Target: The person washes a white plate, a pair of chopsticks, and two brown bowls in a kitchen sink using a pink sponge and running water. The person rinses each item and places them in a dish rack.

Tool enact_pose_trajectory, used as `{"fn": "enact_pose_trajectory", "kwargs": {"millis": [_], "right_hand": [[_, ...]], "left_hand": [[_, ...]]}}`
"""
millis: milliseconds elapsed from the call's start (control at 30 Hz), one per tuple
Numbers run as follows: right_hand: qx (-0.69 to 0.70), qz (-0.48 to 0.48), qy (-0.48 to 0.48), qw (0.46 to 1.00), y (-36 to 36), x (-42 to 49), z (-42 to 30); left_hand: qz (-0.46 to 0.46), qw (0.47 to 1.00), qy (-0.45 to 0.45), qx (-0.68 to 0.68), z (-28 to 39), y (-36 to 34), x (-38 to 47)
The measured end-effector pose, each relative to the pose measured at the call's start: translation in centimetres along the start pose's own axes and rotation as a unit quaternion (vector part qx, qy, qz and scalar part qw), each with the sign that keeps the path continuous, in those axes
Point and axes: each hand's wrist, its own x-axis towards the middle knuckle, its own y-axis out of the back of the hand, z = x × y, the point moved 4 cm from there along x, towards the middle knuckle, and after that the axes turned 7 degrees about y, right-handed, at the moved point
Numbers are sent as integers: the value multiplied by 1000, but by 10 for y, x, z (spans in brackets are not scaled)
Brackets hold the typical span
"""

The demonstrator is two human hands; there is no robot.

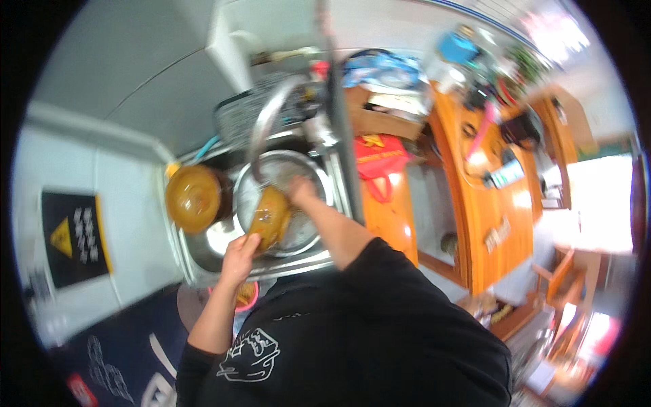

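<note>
My left hand point(240, 258) grips the near rim of an amber-coloured bowl point(269, 216), tilted over a round metal basin point(325, 196). The basin stands in a stainless-steel sink point(203, 262) and seems to hold water. Blurred by motion, my right hand point(303, 191) is low over the basin, just right of the bowl's far end. Whether it touches the bowl or holds anything is unclear. A curved metal faucet point(267, 119) reaches over the basin, its spout close to the bowl. Another amber bowl point(192, 198) rests at the sink's left side.
Behind the sink lies a dark grey ribbed tray or mat point(236, 119). To the right, a red bag point(379, 155) and a cardboard box point(384, 122) sit on wooden furniture point(389, 219). Below the sink's front edge is a pink-rimmed container point(249, 296).
</note>
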Motion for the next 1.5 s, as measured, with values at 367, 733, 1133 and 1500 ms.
{"fn": "enact_pose_trajectory", "kwargs": {"millis": [367, 733, 1133, 1500], "right_hand": [[105, 58, 89, 989, 42, -31, -35], [-530, -22, 430, 731, -3, 39, 46], [-635, -11, 418, 650, 44, -51, -82], [-403, 19, 485, 776, 107, -145, -178]], "left_hand": [[175, 901, -236, 319, -7, 12, -129], [401, 913, -62, 37, -191, -14, -357], [689, 606, 237, -319, -437, -201, -615], [706, 528, 420, -215, -666, -266, -643]]}}
